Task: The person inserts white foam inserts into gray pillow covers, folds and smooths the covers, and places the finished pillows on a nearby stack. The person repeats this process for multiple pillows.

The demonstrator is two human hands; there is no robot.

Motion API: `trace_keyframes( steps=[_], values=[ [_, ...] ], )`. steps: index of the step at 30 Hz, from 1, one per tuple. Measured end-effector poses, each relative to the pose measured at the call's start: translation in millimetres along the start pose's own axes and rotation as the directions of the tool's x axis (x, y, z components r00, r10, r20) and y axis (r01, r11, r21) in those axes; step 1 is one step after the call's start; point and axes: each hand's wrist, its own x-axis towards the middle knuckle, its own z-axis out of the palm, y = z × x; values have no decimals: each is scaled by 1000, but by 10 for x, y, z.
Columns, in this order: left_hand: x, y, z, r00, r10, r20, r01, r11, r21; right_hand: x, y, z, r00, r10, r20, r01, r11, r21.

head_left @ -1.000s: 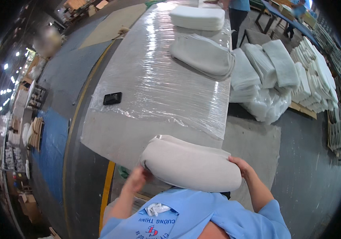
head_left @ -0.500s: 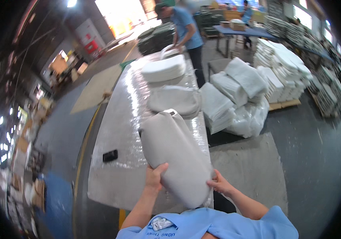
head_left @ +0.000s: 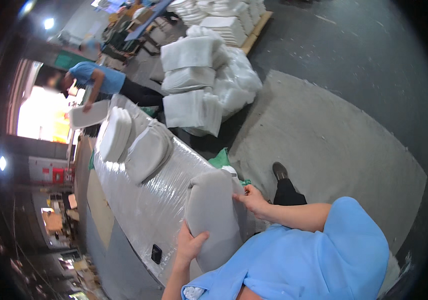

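A long grey cushion point(head_left: 214, 215) with rounded ends lies near my body, at the near end of the wrapped table. My left hand point(head_left: 191, 242) grips its left edge, thumb on top and fingers curled under the side. On the opposite edge my right hand point(head_left: 254, 201) is closed, pinching the grey cover between thumb and fingers. A small white patch shows at the cushion's far right corner. Part of the cushion's near end is hidden by my blue shirt.
Grey covers point(head_left: 149, 152) and a stack of white pads point(head_left: 116, 135) lie farther up the table point(head_left: 174, 187). A small black object point(head_left: 157, 254) sits near its left edge. Wrapped white bundles point(head_left: 189, 75) stand beyond. A co-worker point(head_left: 101, 80) holds a pale pad.
My view has turned to the right, showing more floor and my foot. My right hand has shifted up the cushion's right edge. The co-worker now holds up a pad.
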Motion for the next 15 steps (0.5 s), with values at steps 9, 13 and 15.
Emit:
trace_keyframes(
  steps=[9, 13, 15],
  values=[
    [480, 186, 438, 952, 71, 296, -81, 997, 20, -7, 65, -388, 981, 183, -58, -145, 903, 404],
    [1374, 587, 482, 948, 175, 266, -158, 984, -86, 81, 202, -444, 994, 104, -33, -75, 867, 493],
    [1977, 692, 682, 928, 164, 335, -156, 986, -52, 117, 269, -445, 996, 80, -37, -47, 837, 544]
  ],
)
